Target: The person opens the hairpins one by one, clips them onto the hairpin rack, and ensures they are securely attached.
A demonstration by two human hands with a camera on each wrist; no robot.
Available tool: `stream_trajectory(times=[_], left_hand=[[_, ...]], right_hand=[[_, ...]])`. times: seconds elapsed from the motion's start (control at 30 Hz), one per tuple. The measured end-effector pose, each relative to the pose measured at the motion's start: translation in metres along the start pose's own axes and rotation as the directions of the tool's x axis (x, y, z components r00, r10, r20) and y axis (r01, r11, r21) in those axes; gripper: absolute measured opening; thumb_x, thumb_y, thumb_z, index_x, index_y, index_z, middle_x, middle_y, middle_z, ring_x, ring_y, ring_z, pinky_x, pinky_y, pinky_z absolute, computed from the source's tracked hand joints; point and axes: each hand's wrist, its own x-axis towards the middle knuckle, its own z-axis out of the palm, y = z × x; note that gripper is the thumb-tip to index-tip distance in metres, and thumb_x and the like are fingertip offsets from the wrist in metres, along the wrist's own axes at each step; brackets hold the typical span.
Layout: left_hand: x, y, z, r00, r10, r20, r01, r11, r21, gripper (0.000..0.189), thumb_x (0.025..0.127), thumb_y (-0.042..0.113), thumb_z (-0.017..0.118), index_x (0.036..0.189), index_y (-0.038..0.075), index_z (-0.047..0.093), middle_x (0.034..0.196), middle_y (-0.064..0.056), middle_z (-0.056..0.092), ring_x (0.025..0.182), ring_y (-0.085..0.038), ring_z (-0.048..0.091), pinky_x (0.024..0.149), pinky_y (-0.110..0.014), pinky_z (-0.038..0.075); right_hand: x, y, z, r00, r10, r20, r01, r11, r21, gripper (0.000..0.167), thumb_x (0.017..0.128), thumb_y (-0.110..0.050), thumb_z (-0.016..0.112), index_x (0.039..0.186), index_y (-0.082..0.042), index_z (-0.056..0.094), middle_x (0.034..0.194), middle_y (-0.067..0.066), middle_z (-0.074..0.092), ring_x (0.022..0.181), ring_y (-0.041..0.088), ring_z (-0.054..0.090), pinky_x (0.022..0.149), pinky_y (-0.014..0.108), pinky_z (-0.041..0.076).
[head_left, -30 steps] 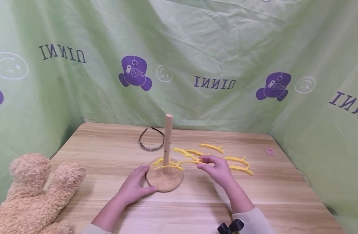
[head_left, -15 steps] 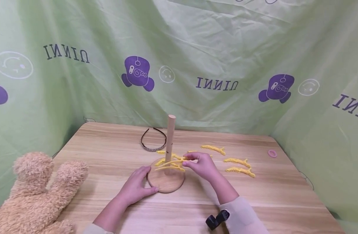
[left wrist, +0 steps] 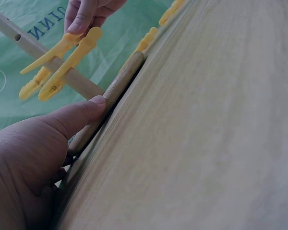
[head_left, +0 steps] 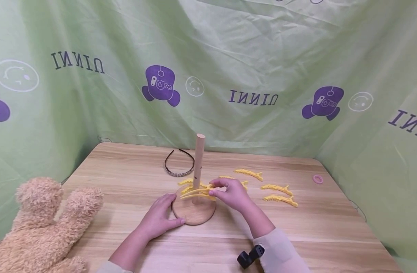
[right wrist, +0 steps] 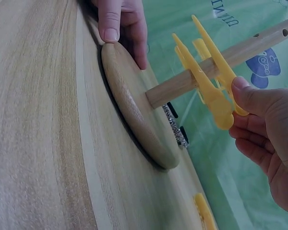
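On the table a wooden stand stands upright, with a post (head_left: 199,159) on a round base (head_left: 195,214). My left hand (head_left: 159,216) holds the base by its left edge, the thumb (left wrist: 81,115) on the near rim. My right hand (head_left: 229,193) pinches the tail of a yellow hair clip (right wrist: 221,67) between thumb and fingers. That clip lies across the post, its jaws on either side of it. Just below it, another yellow hair clip (right wrist: 206,91) sits on the post, close against the first. The far fingers of my left hand are partly hidden in the left wrist view.
Several yellow hair clips, including a front one (head_left: 280,200) and a back one (head_left: 248,173), lie right of the stand. A black headband (head_left: 177,173) lies behind it. A pink ring (head_left: 317,179) is far right, a plush toy (head_left: 41,231) at left.
My right hand has moved left with the yellow hair clip, bringing it from beside the post to around it. My left hand has stayed on the base.
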Motion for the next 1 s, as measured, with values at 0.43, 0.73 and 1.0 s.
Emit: stream_trajectory(times=[0.43, 0.73, 1.0], left_hand=[[0.0013, -0.0004, 0.0022, 1.0, 0.0, 0.002, 0.0, 1.0, 0.006, 0.093, 0.072, 0.048, 0.082, 0.141, -0.004, 0.047, 0.145, -0.023, 0.048, 0.138, -0.043, 0.04, 0.116, -0.058, 0.031], [0.0018, -0.0018, 0.002, 1.0, -0.002, 0.004, 0.002, 1.0, 0.011, 0.094, 0.072, 0.048, 0.082, 0.142, -0.005, 0.046, 0.146, -0.023, 0.047, 0.138, -0.043, 0.039, 0.116, -0.059, 0.03], [0.002, -0.001, 0.0019, 1.0, 0.002, 0.005, -0.002, 1.0, 0.012, 0.094, 0.073, 0.048, 0.082, 0.142, -0.004, 0.046, 0.146, -0.023, 0.048, 0.138, -0.043, 0.04, 0.116, -0.059, 0.031]], right_hand=[[-0.0028, 0.0019, -0.0023, 1.0, 0.002, -0.005, -0.002, 1.0, -0.009, 0.031, 0.082, -0.023, 0.079, 0.11, -0.011, 0.074, 0.111, 0.007, 0.074, 0.109, 0.027, 0.067, 0.091, 0.044, 0.056], [-0.0051, 0.004, -0.0012, 1.0, 0.02, -0.003, -0.02, 1.0, 0.012, 0.034, 0.082, -0.025, 0.079, 0.114, -0.012, 0.072, 0.115, 0.006, 0.073, 0.114, 0.029, 0.064, 0.098, 0.048, 0.053], [-0.0077, 0.0063, -0.0013, 1.0, -0.021, 0.01, 0.021, 0.999, 0.048, 0.043, 0.084, -0.026, 0.078, 0.122, -0.011, 0.067, 0.12, 0.009, 0.07, 0.116, 0.033, 0.063, 0.098, 0.049, 0.053]])
